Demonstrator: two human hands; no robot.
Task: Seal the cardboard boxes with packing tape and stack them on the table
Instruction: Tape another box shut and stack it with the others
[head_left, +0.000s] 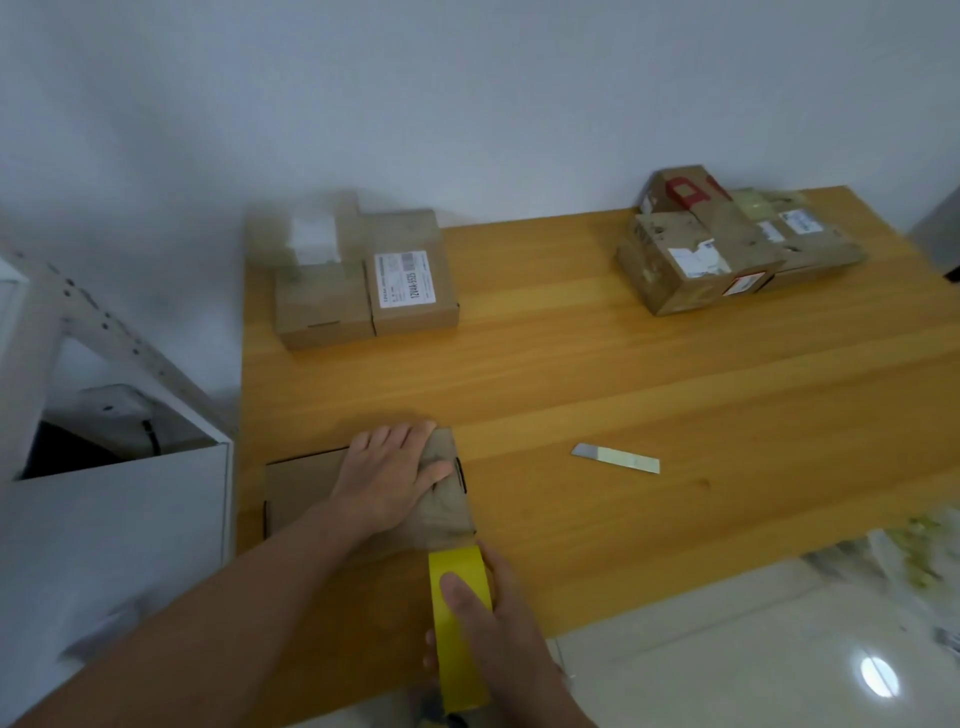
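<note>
A flat cardboard box (301, 491) lies at the near left of the wooden table (623, 415). My left hand (389, 478) presses flat on its top, fingers straight, over a strip of clear brown tape (447, 514) that runs along the box's right side. That strip leads down to a yellow tape roll (457, 623), which my right hand (498, 634) grips, thumb on the roll's face. Two closed boxes (363, 280) sit side by side at the far left. A heap of worn boxes (727, 244) stands at the far right.
A small cutter blade (615, 458) lies on the table right of the box. A white cabinet (114, 519) stands against the table's left edge. Glossy floor tiles (753, 649) show past the near right edge.
</note>
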